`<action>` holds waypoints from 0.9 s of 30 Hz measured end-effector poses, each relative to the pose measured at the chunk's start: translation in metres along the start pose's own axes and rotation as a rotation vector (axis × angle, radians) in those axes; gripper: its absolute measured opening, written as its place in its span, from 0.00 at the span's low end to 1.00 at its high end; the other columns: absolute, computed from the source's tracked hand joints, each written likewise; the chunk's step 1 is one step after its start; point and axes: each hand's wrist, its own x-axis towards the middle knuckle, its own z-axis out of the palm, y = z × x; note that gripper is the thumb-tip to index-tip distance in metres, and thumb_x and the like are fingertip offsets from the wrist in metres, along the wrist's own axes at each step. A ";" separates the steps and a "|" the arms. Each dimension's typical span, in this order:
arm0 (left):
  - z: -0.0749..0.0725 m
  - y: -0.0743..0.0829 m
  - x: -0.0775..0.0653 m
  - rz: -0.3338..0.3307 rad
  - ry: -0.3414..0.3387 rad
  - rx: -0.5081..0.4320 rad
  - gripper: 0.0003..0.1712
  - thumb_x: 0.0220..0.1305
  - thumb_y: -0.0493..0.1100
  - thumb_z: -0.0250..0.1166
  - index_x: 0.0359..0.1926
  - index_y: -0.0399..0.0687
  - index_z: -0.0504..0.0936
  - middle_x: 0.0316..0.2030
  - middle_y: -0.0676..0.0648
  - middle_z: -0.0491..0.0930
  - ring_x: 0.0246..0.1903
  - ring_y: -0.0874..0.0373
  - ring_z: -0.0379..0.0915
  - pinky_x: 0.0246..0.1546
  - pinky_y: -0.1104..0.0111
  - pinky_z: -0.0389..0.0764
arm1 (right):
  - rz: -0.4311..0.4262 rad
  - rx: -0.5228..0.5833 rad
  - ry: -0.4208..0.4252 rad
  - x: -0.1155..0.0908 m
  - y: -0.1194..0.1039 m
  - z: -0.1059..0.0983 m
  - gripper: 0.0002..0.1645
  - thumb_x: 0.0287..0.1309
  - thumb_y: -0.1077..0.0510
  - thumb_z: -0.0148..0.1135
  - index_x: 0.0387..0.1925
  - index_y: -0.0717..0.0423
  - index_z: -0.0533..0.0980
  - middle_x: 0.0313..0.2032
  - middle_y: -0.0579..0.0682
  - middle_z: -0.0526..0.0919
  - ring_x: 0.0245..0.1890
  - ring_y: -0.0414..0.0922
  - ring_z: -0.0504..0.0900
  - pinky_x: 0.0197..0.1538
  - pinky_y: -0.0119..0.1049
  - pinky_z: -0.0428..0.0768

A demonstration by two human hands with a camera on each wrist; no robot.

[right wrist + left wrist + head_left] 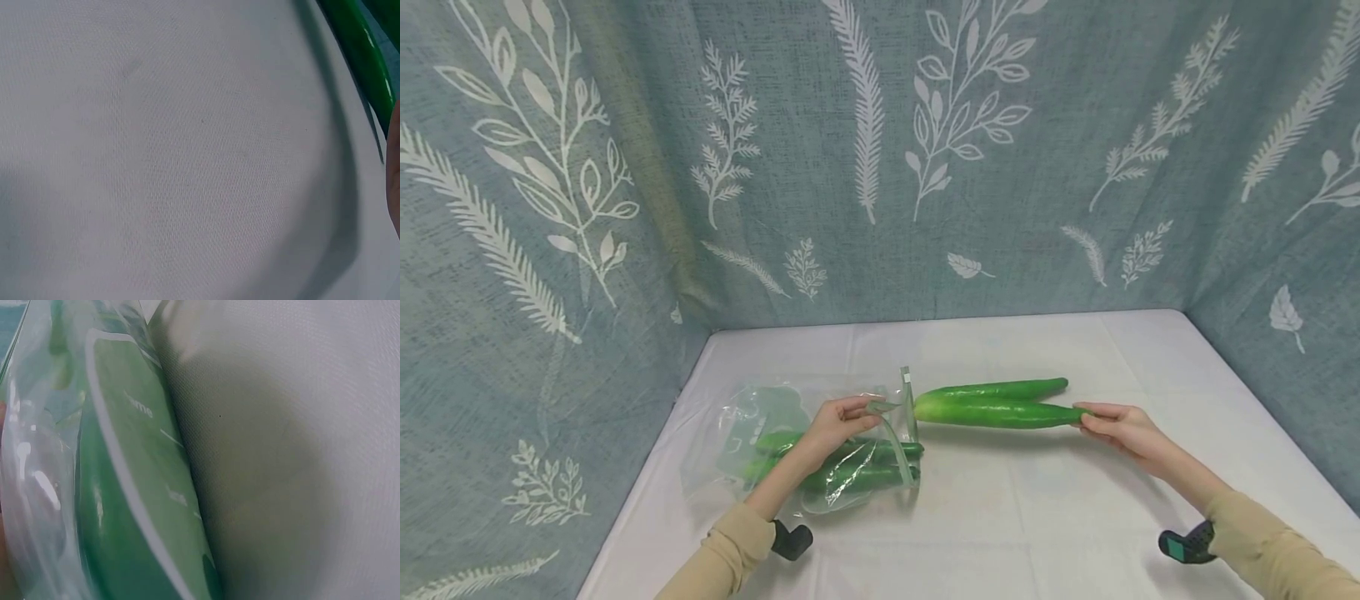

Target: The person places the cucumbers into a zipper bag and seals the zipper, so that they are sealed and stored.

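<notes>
My left hand point(833, 429) pinches the green zip edge of a clear plastic zip bag point(707, 467) and lifts it, parting the mouth, which faces right. Inside the bag lie green cucumbers point(868, 477), their ends near the opening. My right hand point(1131, 435) holds a long cucumber point(1000, 412) by its thin stem end, fingers and thumb on either side. Its paler end points left and meets the bag's mouth. In the left wrist view, the bag's printed green panel point(140, 431) fills the left side. The right wrist view catches the held cucumber point(365, 56) at its top right corner.
Just behind the held cucumber, another cucumber point(1022, 388) lies on the white-covered table point(970, 533). Blue-green curtains point(925, 250) with white leaf prints hang at the back and both sides. A dark wrist device point(792, 542) sits below the left sleeve, another point(1187, 543) by the right.
</notes>
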 end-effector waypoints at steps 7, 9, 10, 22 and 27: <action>0.000 0.000 0.001 0.000 -0.011 -0.003 0.25 0.62 0.43 0.64 0.59 0.41 0.75 0.54 0.38 0.79 0.55 0.44 0.76 0.59 0.52 0.73 | -0.001 -0.042 -0.010 0.004 0.001 0.009 0.29 0.61 0.58 0.61 0.60 0.69 0.69 0.37 0.34 0.84 0.39 0.29 0.83 0.48 0.26 0.81; 0.001 0.001 0.001 -0.001 -0.011 -0.004 0.24 0.62 0.43 0.64 0.59 0.41 0.75 0.54 0.38 0.79 0.55 0.44 0.76 0.59 0.52 0.73 | -0.001 -0.069 -0.012 0.006 0.002 0.011 0.32 0.61 0.57 0.62 0.61 0.72 0.66 0.37 0.33 0.84 0.40 0.29 0.82 0.48 0.26 0.81; 0.001 0.001 0.001 0.000 -0.011 -0.003 0.24 0.62 0.43 0.64 0.59 0.41 0.75 0.54 0.38 0.79 0.55 0.44 0.76 0.59 0.52 0.73 | 0.003 -0.079 -0.007 0.007 0.003 0.013 0.33 0.61 0.56 0.62 0.61 0.72 0.65 0.38 0.33 0.84 0.40 0.29 0.82 0.48 0.26 0.81; 0.002 0.001 0.000 -0.012 0.010 0.000 0.24 0.62 0.44 0.64 0.58 0.41 0.76 0.54 0.38 0.78 0.55 0.44 0.76 0.60 0.50 0.73 | 0.003 -0.095 -0.017 0.015 0.008 0.029 0.36 0.59 0.54 0.64 0.61 0.73 0.64 0.44 0.39 0.84 0.41 0.29 0.82 0.49 0.28 0.81; 0.002 0.001 -0.001 -0.009 0.006 -0.006 0.24 0.62 0.44 0.64 0.58 0.41 0.76 0.55 0.38 0.78 0.56 0.44 0.75 0.60 0.50 0.72 | 0.008 -0.101 0.001 0.017 0.009 0.038 0.35 0.59 0.54 0.64 0.61 0.72 0.65 0.45 0.42 0.84 0.40 0.29 0.82 0.48 0.27 0.81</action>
